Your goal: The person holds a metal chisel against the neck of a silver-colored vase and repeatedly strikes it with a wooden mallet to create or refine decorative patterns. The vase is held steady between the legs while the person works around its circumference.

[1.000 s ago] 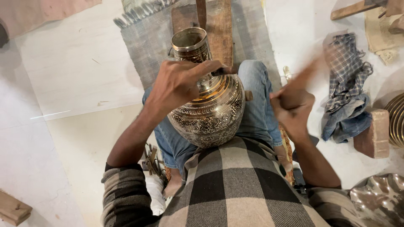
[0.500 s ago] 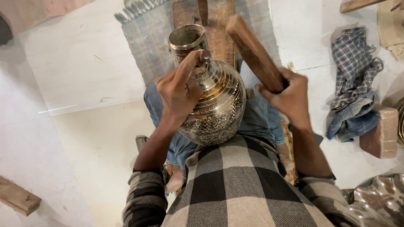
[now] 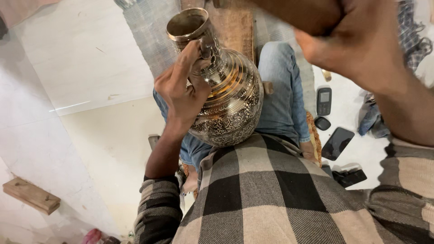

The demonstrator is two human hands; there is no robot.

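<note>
Brass, engraved all over with fine scrollwork, makes up the round-bellied vase [image 3: 230, 97] that lies tilted across the person's lap, its open mouth pointing up and away toward the grey woven mat [image 3: 144, 31] on the floor. The left hand [image 3: 183, 86] grips the vase at its narrow neck, fingers curled over the shoulder and thumb toward the rim, holding it steady against the blue jeans [image 3: 282, 90]. The right hand [image 3: 357, 40] is raised close to the camera, high above the vase and apart from it, closed in a fist around a brown wooden piece [image 3: 298, 13] whose shape is blurred and mostly cut off by the top edge. A wooden board [image 3: 237, 27] lies on the mat just beyond the vase. To the right of the leg, on the pale floor [image 3: 81, 135], sit a small keypad phone [image 3: 323, 101] and a dark smartphone [image 3: 337, 143], near each other. A wooden block [image 3: 30, 195] rests well apart at the lower left. A checked shirt [image 3: 271, 199] fills the foreground.
</note>
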